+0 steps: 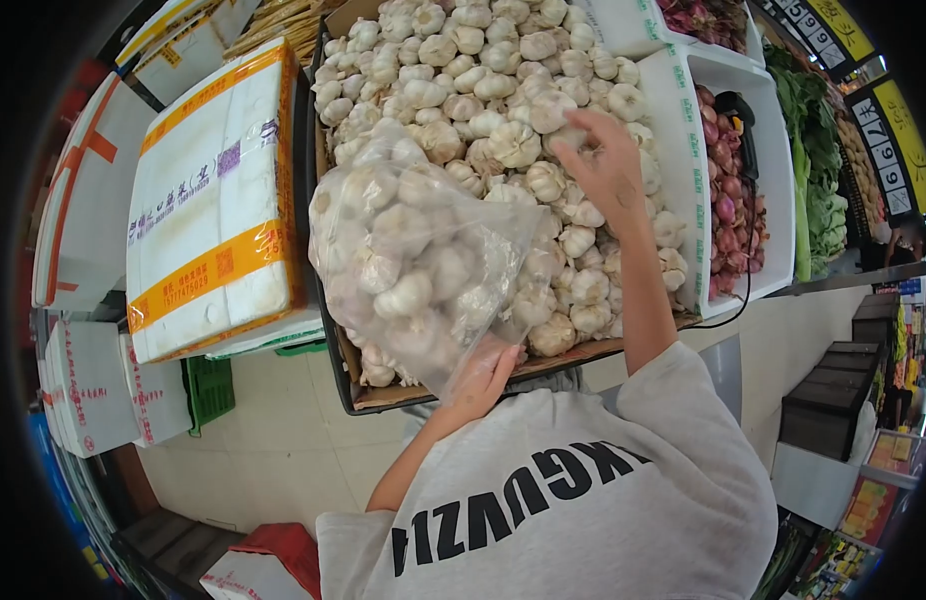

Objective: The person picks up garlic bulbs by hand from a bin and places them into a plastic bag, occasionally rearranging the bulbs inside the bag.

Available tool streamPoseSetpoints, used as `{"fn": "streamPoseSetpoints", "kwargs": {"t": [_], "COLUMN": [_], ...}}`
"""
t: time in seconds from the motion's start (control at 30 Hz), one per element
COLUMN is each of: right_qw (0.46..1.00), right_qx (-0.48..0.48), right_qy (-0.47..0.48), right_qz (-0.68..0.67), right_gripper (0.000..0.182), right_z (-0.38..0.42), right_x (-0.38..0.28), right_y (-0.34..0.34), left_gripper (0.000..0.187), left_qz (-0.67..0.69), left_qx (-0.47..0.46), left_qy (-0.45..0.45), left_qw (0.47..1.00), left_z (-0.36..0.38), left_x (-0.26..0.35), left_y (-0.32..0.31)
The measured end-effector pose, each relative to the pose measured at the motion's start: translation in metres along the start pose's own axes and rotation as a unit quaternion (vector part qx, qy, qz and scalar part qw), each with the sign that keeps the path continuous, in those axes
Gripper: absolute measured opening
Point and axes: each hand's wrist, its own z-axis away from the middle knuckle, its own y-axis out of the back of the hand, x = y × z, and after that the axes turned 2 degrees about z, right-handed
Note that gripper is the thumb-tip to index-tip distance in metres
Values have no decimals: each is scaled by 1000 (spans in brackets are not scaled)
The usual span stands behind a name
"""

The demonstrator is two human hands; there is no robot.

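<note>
A clear plastic bag point(423, 250) full of garlic bulbs rests on the near left part of a big heap of loose garlic point(518, 145). At the bag's lower right edge, my left hand point(480, 383) grips the plastic. Part of its fingers is hidden behind the film. My right hand point(608, 165) is over the right side of the heap, its thumb and fingers curled around a garlic bulb point(553, 111) at the fingertips. Cardboard lines the dark crate point(373, 398) that holds the heap.
White foam boxes point(205, 215) with orange tape are stacked at the left. On the right, a foam box point(778, 200) holds red onions point(728, 190) and a black corded device point(735, 125). Leafy greens point(808, 150) and price signs point(888, 150) stand farther right.
</note>
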Motion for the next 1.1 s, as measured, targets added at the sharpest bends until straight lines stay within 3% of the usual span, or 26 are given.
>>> {"fn": "streamPoseSetpoints", "kwargs": {"t": [0.03,0.07,0.17,0.23,0.27,0.33,0.37,0.43,0.53,0.67,0.73,0.87,0.93,1.1], "right_qw": [1000,989,878,846,847,935,936,930,912,891,923,912,884,904], "right_qx": [-1,-61,-220,-376,-373,-335,-333,-332,-379,-413,-348,-337,-381,-337], "right_qy": [0,-32,-71,-60,-64,15,11,-110,-152,-188,-164,-212,-250,-237], "right_qz": [-2,-134,-418,-373,-373,-118,-115,-111,-48,-17,-25,-93,-102,-112], "right_gripper": [25,20,10,14,14,24,24,37,41,46,47,46,42,41], "right_z": [8,20,48,60,69,86,93,102,103,106,116,113,115,114], "right_x": [-1,-2,-22,-41,-51,-68,-71,-75,-82,-86,-83,-83,-81,-86], "right_y": [3,7,16,16,11,-7,-14,-24,-27,-28,-35,-30,-29,-26], "left_gripper": [27,27,28,29,29,29,29,28,26,25,24,21,19,23], "left_qz": [0,-4,-10,-10,-12,-15,-19,-24,-27,-25,-20,-56,-60,-21], "left_qx": [1,0,-2,-4,0,-3,0,4,-6,-6,-10,-4,6,18], "left_qy": [2,7,11,11,13,14,3,-9,22,2,7,-15,-20,-36], "left_qw": [1000,1000,1000,1000,1000,1000,1000,1000,999,1000,1000,998,998,999], "left_z": [0,0,0,0,0,-1,-2,-4,-2,-1,-1,-2,-2,-2], "left_x": [0,0,1,2,2,2,3,7,11,7,5,2,4,11], "left_y": [0,0,0,-1,-1,-2,-1,-1,2,1,1,2,1,0]}}
